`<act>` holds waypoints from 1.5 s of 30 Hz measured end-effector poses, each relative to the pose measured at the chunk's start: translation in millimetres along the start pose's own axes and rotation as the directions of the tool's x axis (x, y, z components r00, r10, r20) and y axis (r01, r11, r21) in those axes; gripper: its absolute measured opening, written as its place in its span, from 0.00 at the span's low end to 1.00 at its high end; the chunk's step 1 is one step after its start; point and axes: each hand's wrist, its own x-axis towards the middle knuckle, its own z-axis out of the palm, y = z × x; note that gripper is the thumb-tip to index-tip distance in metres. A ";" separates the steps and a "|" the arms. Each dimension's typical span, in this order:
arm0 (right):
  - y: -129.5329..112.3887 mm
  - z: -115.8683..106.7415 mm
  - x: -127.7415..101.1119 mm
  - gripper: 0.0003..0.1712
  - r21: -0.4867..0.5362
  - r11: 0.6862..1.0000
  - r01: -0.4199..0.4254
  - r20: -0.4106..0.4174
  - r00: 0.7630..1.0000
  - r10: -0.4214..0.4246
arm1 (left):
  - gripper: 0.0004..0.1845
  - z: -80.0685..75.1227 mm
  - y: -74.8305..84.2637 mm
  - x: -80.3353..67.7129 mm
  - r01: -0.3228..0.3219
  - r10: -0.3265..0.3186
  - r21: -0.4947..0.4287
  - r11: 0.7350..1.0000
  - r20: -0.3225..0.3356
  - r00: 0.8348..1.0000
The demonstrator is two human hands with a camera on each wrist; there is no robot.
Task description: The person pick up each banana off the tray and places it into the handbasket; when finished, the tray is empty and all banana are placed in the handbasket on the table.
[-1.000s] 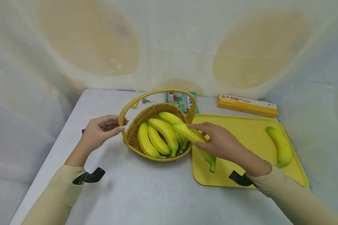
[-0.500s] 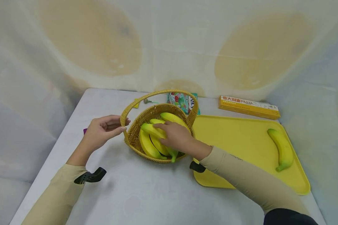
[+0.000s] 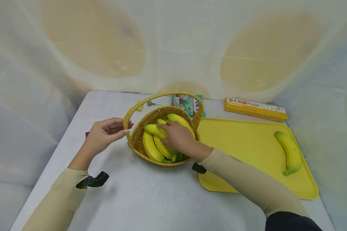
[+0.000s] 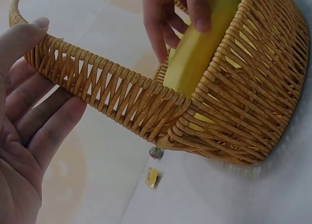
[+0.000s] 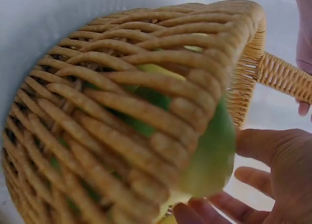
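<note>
My left hand (image 3: 102, 134) holds the left side of the handle (image 3: 162, 95) of a woven basket (image 3: 133, 141). In the left wrist view its thumb (image 4: 24, 38) lies on one edge of the handle and its fingers lie behind it. Inside the basket is a pile of yellow bananas (image 3: 150, 149) with green stems. My right hand (image 3: 177, 136) reaches into the basket, thumb and fingers on either side of the top banana (image 3: 153, 130). In the right wrist view that hand (image 5: 282, 180) is beside a green banana end (image 5: 209, 155); the rim hides part of it.
To the right lies a yellow tray (image 3: 234, 144) with a single banana (image 3: 289, 152). Behind stand a pasta box (image 3: 254, 109) and a teal snack bag (image 3: 186, 104). A small yellow item (image 3: 139, 106) and a purple piece (image 3: 87, 134) lie left.
My right hand has carried a banana left from over the tray into the basket and lowered it onto the others, shifting slightly since. The left hand stays at the handle.
</note>
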 end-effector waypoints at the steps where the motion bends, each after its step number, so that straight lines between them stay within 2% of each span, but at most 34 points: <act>1: 1.0 -0.4 -1.4 0.33 0.001 1.000 0.006 -0.005 1.000 -0.006 | 0.16 -0.1 0.1 -0.1 0.000 0.000 0.003 1.000 -0.001 1.000; 8: 15.6 -8.5 -29.5 0.30 0.070 0.997 0.013 -0.062 0.998 -0.008 | 0.16 -1.2 -2.3 -0.3 -0.022 0.022 0.008 1.000 0.004 1.000; 12: 31.4 -13.1 -54.8 0.29 0.105 0.994 0.022 -0.142 0.990 -0.006 | 0.16 -1.6 -2.8 -0.7 -0.033 0.033 0.012 0.999 0.010 0.999; 16: 58.5 -15.9 -82.4 0.28 0.133 0.991 0.007 -0.229 0.973 0.024 | 0.16 -1.6 -2.3 -1.5 -0.035 0.035 0.007 0.999 0.013 0.999; 22: 122.5 -14.4 -128.6 0.28 0.187 0.971 -0.150 -0.259 0.946 0.196 | 0.16 -1.6 -2.6 -2.2 -0.037 0.037 0.000 0.999 0.016 0.999; 27: 183.0 -12.6 -171.1 0.29 0.199 0.936 -0.289 -0.269 0.903 0.336 | 0.16 -2.0 -2.7 -2.4 -0.047 0.047 0.000 0.999 0.017 0.999; 31: 231.1 -8.7 -200.1 0.30 0.206 0.895 -0.395 -0.253 0.862 0.439 | 0.16 -2.2 -2.3 -2.6 -0.051 0.051 -0.007 0.999 0.017 0.999; 34: 260.6 -7.5 -217.8 0.33 0.223 0.844 -0.487 -0.201 0.824 0.529 | 0.16 -2.2 -2.0 -3.1 -0.045 0.045 -0.013 0.999 0.017 0.999; 40: 297.3 -9.8 -243.3 0.41 0.209 0.689 -0.694 -0.070 0.692 0.718 | 0.16 -1.5 -1.5 -2.7 -0.036 0.036 -0.005 0.999 0.014 0.999; 42: 304.7 -10.1 -249.0 0.41 0.198 0.667 -0.719 -0.042 0.673 0.738 | 0.16 -1.0 -1.4 -2.2 -0.037 0.037 -0.001 0.999 0.012 0.999; 45: 312.8 -9.6 -254.7 0.41 0.191 0.657 -0.729 -0.007 0.668 0.744 | 0.16 -0.3 -1.2 -0.8 -0.041 0.041 -0.002 0.999 0.014 0.999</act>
